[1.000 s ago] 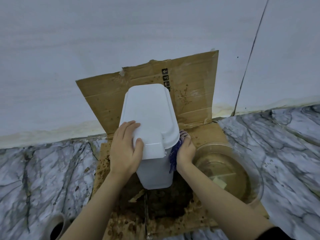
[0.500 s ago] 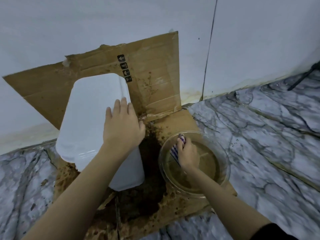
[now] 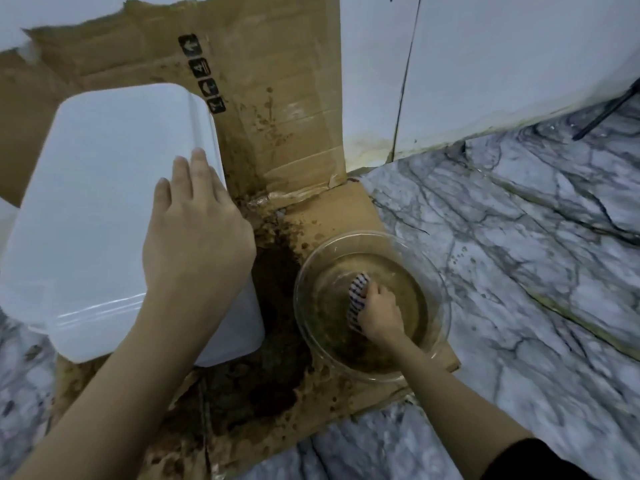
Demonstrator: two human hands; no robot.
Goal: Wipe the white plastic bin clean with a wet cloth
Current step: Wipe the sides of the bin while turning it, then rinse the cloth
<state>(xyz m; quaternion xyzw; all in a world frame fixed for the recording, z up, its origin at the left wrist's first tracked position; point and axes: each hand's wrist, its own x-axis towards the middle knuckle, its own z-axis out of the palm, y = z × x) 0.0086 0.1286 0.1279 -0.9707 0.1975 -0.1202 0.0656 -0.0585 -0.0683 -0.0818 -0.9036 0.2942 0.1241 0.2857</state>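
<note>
Resting flat with fingers straight, your left hand (image 3: 197,237) lies on the bin (image 3: 104,202), toward its 3 o'clock edge. Your right hand (image 3: 381,315) grips the cloth (image 3: 356,292) in the bowl (image 3: 367,234) of brown water, at 3 o'clock from the bin, on stained cardboard (image 3: 277,98).

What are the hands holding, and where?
The right hand grips the bunched cloth along its side, in the bowl. The left hand only rests flat on the bin.

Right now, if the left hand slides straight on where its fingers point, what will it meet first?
The left hand lies on the white bin lid; past the lid's far edge it would likely meet the upright cardboard, though depth is unclear.
</note>
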